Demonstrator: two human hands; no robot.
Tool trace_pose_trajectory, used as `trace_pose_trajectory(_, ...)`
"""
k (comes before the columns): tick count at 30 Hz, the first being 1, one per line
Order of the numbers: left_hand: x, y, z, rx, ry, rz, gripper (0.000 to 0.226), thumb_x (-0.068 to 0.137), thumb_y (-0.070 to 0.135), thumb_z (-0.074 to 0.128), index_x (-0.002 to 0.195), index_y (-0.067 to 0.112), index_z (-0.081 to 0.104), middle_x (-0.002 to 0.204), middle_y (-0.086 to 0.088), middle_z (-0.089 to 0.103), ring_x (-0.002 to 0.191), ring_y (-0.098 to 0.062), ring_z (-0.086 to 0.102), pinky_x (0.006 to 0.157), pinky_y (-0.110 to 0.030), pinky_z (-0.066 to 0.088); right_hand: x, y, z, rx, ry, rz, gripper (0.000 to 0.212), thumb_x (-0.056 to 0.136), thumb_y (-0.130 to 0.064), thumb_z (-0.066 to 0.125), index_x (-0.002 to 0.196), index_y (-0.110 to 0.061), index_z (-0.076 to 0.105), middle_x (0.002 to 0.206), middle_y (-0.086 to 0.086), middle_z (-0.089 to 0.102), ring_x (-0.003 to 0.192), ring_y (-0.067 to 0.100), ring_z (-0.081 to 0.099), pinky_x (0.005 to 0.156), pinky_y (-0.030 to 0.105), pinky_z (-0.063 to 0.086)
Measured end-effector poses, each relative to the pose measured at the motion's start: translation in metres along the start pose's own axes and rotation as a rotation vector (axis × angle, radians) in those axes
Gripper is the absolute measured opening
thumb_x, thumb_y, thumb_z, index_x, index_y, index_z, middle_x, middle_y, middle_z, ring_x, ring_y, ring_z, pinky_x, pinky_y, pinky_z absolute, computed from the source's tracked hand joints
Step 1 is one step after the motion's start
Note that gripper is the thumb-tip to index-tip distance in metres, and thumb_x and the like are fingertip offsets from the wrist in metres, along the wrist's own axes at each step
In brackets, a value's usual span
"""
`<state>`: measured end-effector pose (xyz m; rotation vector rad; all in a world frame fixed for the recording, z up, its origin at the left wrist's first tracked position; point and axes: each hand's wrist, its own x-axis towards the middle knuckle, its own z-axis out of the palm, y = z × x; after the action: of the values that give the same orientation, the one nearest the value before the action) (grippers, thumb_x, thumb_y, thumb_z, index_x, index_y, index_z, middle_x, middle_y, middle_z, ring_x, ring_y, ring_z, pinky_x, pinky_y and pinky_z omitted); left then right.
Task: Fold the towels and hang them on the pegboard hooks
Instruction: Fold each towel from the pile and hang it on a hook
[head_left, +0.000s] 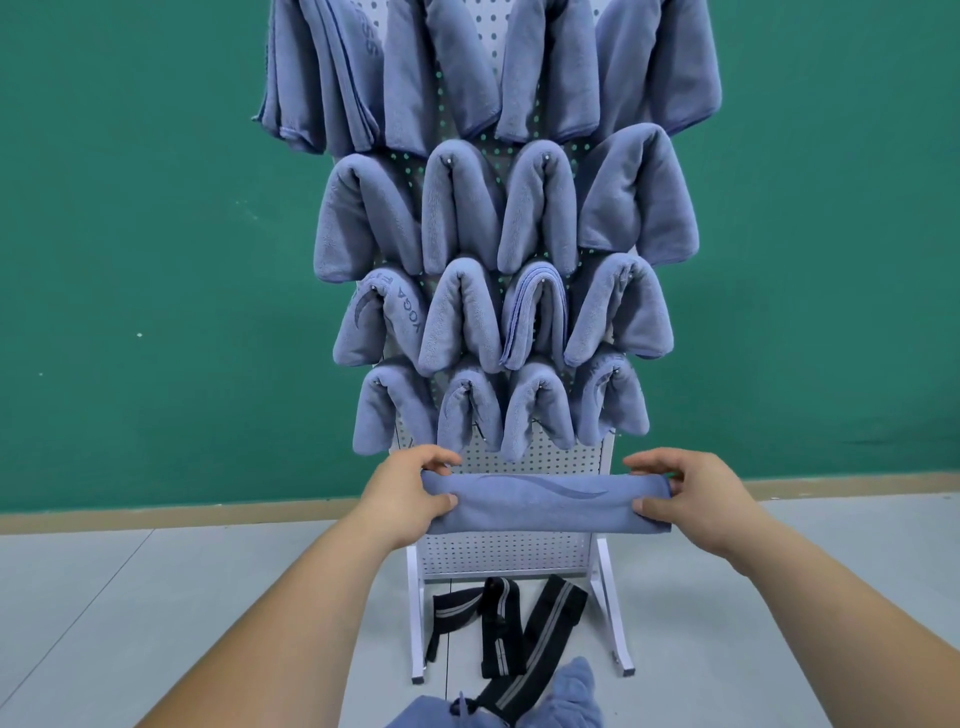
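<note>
Folded towel (545, 503) being held out level before the pegboard's (519, 556) bare lower panel.
The left hand (410, 493) and right hand (691, 496) are each pinching one end, just beneath the lowest hung towels (498, 421); black straps (519, 629) are lying on the floor (156, 597) below.

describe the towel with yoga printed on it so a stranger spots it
Start at the white pegboard against the green wall. Go to the second row up from the bottom, far-left towel. Unlike the plain towels beside it, it shows a crescent and YOGA lettering.
</note>
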<state>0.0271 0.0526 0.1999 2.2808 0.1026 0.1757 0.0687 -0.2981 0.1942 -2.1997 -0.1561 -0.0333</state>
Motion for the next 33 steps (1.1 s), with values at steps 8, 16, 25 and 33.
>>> trace_pose_trajectory(8,0.002,0.010,-0.004,-0.018,0.074,-0.087,0.006,0.088,0.028,0.074,0.091,0.033,0.075,0.096,0.009,0.073,0.093,-0.017,0.067,0.075,-0.034,0.060,-0.003,-0.006,-0.003,-0.239,0.011,-0.060,0.009,0.092,-0.022,0.070,0.092,-0.030,0.073,0.079,-0.010,0.073,0.069,0.011,0.063,0.057,0.023,0.045)
trace_pose_trajectory(16,0.001,0.013,-0.012,-0.557,0.038,-0.124,0.011,0.092,0.022,0.078,0.103,0.023,0.076,0.103,0.000,0.079,0.099,-0.018,0.071,0.090,-0.036,0.054,-0.006,-0.009,-0.017,0.429,-0.091,0.037,0.015,0.098,-0.026,0.073,0.109,-0.017,0.074,0.104,0.006,0.079,0.101,0.025,0.074,0.095,0.049,0.056)
trace_pose_trajectory(25,0.003,-0.006,-0.004,0.125,0.012,-0.042,0.016,0.088,0.030,0.082,0.101,0.027,0.074,0.095,0.005,0.073,0.090,-0.017,0.068,0.072,-0.026,0.050,-0.001,0.011,-0.012,0.224,-0.159,0.221,0.038,0.072,-0.032,0.096,0.098,-0.009,0.078,0.096,0.025,0.077,0.080,0.022,0.069,0.089,0.042,0.056)
trace_pose_trajectory(33,0.002,0.008,0.021,0.145,0.014,-0.235,0.009,0.088,0.021,0.067,0.087,0.018,0.058,0.086,0.000,0.059,0.075,-0.019,0.053,0.060,-0.027,0.043,-0.003,-0.019,0.038,0.056,0.007,0.245,0.030,0.081,-0.019,0.076,0.076,-0.014,0.047,0.067,0.002,0.039,0.064,0.021,0.035,0.058,0.031,0.030)
